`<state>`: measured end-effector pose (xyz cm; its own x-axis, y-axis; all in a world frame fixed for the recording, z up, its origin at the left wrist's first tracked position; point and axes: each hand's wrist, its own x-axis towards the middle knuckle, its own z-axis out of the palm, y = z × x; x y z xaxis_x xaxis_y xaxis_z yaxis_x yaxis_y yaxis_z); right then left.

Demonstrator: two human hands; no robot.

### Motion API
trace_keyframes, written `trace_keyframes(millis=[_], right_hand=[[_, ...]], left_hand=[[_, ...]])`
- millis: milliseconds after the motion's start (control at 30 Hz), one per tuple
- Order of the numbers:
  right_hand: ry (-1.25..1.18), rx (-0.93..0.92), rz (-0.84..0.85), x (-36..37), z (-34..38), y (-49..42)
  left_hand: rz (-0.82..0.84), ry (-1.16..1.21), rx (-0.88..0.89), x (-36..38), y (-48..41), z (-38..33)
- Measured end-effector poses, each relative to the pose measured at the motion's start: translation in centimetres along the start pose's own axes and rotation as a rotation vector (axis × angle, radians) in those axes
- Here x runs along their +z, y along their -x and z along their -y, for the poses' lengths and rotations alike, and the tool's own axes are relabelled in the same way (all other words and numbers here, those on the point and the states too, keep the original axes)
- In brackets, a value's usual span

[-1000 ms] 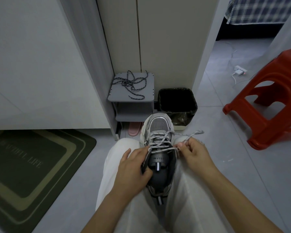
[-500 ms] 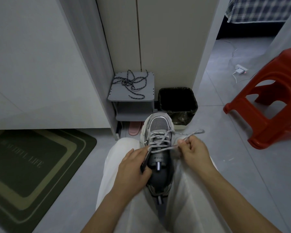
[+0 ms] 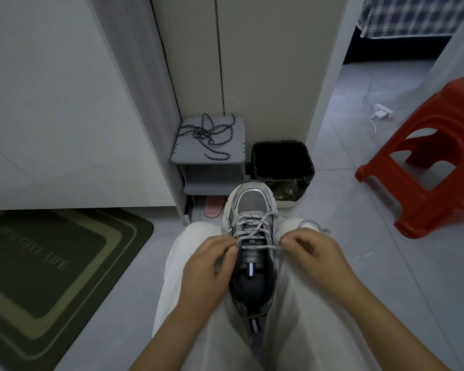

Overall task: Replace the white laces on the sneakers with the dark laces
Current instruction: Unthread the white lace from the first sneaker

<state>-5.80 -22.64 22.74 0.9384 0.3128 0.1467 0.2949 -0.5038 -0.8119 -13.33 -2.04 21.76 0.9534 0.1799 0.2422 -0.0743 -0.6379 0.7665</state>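
A grey and silver sneaker (image 3: 253,204) rests between my knees, toe pointing away, laced with a white lace (image 3: 252,231). My left hand (image 3: 209,266) grips the sneaker's left side near the tongue, fingertips at the lace's left end. My right hand (image 3: 311,250) pinches the lace at the shoe's right edge; the lace's free end trails behind it over my right knee. Dark laces (image 3: 208,136) lie tangled on top of a small grey shelf (image 3: 236,153) ahead.
A black-lined bin (image 3: 281,162) stands right of the shelf, just beyond the shoe's toe. A red plastic stool (image 3: 423,162) stands at right. A green doormat (image 3: 46,266) lies at left. A pink slipper (image 3: 213,207) sits under the shelf. A charger and cable (image 3: 381,113) lie on the floor.
My right hand has dropped closer to the shoe's right edge, and the white lace now runs taut across the tongue. My left hand's fingers have shifted up to the lace.
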Motion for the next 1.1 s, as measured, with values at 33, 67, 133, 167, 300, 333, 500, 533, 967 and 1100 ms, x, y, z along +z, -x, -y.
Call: trace_keyframes(millis=[33, 67, 133, 167, 300, 333, 500, 533, 967, 1100], right_hand=[[0.034, -0.049, 0.027, 0.0, -0.1, 0.2], [0.090, -0.088, 0.048, 0.0, -0.3, 0.4], [0.175, -0.122, 0.064, -0.1, -0.6, 0.6], [0.200, -0.124, 0.064, -0.1, -0.5, 0.7], [0.303, -0.143, 0.071, -0.1, 0.7, 0.6], [0.326, -0.148, 0.068, -0.1, 1.2, 0.3], [0.358, -0.168, 0.072, -0.3, 3.1, -1.2], [0.368, -0.163, 0.088, -0.2, 3.4, -1.2], [0.300, -0.002, 0.090, 1.4, 3.1, 0.0], [0.272, -0.011, 0.101, 0.9, 2.7, -0.2]], left_hand=[[-0.014, 0.031, -0.043, 0.1, -0.4, -0.3], [-0.009, 0.050, -0.086, 0.2, -0.8, -0.5], [0.017, 0.041, -0.134, 0.4, -1.3, -0.9], [0.027, 0.022, -0.143, 0.4, -1.5, -1.0], [0.009, -0.095, -0.154, -0.3, -2.2, -1.6], [0.012, -0.117, -0.150, -0.6, -2.5, -1.9], [0.058, -0.179, -0.174, -1.8, -4.3, -2.1], [0.070, -0.169, -0.186, -2.0, -4.5, -2.0], [0.030, -0.005, -0.229, -0.5, -2.5, -1.0], [0.003, -0.076, -0.214, -0.2, -2.6, -1.5]])
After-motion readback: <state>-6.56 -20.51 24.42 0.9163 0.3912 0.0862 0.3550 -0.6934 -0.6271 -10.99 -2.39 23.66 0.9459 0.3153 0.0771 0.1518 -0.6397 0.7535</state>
